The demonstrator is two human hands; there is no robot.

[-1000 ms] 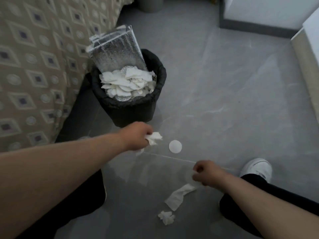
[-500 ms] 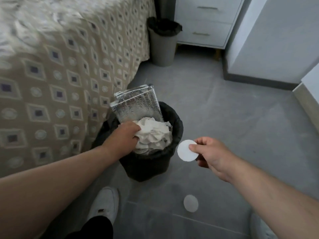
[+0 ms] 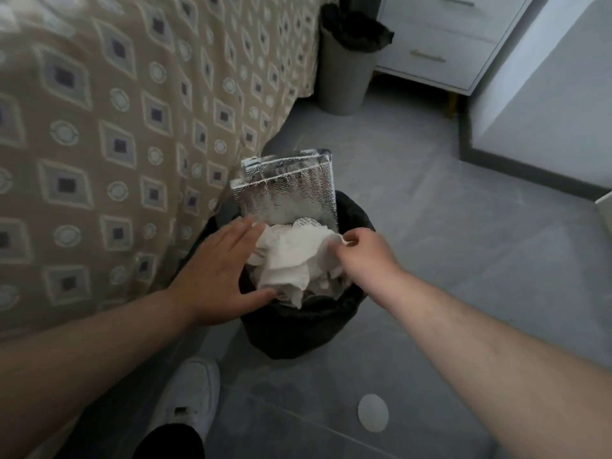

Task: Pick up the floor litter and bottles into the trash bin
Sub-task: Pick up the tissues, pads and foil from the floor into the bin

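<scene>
The black-lined trash bin (image 3: 298,329) stands on the grey floor beside the bed. It is heaped with crumpled white tissues (image 3: 291,263), and a silver foil bag (image 3: 284,190) sticks up at its back. My left hand (image 3: 218,270) lies spread over the bin's left rim, its straight fingers touching the tissues. Over the right side of the bin, my right hand (image 3: 361,256) has curled fingers and pinches the edge of a small white pad (image 3: 342,240) against the heap. Another round white pad (image 3: 373,414) lies on the floor in front of the bin.
The bed's patterned cover (image 3: 116,144) hangs close on the left. A second grey bin (image 3: 344,77) with a black liner stands at the back, next to a white drawer cabinet (image 3: 440,44). My white shoe (image 3: 193,392) is on the floor below the bin.
My left hand let go of its tissue in the bin and spread out. My right hand carried the round pad up from the floor to the top of the bin.
</scene>
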